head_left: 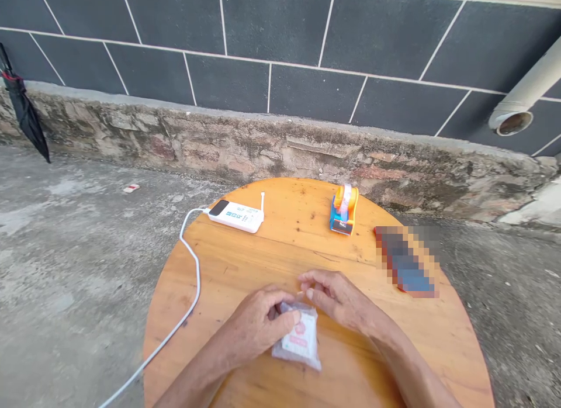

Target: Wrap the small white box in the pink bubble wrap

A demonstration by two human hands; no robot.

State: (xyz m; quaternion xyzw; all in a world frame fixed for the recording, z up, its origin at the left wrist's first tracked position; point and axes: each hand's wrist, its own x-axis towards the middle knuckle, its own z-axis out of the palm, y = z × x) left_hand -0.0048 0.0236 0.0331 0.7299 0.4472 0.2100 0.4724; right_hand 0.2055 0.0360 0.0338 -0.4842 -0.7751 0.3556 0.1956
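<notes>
A small white packet with red print (302,333), wrapped in clear plastic, lies near the front of the round wooden table. My left hand (267,320) grips its upper left part, with the thumb pressed on top. Just beyond the packet's upper right corner is my right hand (335,297). Its fingers are bent and drawn toward the thumb; whatever is between the fingertips is too small to make out.
On the table (245,262) stand a white power bank (236,215) with a white cable (197,279), an orange and blue tape dispenser (344,210) and a pixelated phone-like object (407,265). Behind are a stone ledge (210,142), a pipe (521,104) and a folded umbrella (26,110).
</notes>
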